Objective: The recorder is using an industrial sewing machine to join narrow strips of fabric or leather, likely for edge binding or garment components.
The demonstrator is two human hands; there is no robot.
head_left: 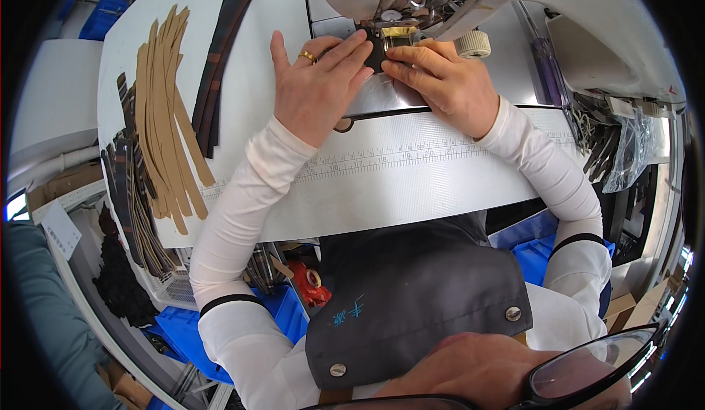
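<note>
A small dark leather-like piece [374, 52] lies under the foot of a sewing machine [400, 32]. On its left side, my left hand [323, 83], with a gold ring, presses index, middle finger and thumb against the piece; the little finger sticks out. From the right, my right hand [452, 87] reaches in, thumb and index tips closed at the piece's edge beside the foot. Its other fingers rest curled near a ridged cream knob [472, 44]. Part of the dark piece is hidden under the fingers and the machine foot.
Tan strips [165, 116] lie in a bundle on the white table [382, 197], beside long dark strips [220, 65]. A printed ruler [382, 157] runs along the table. Blue bins [194, 336] stand below. A clear plastic bag [628, 149] hangs at right.
</note>
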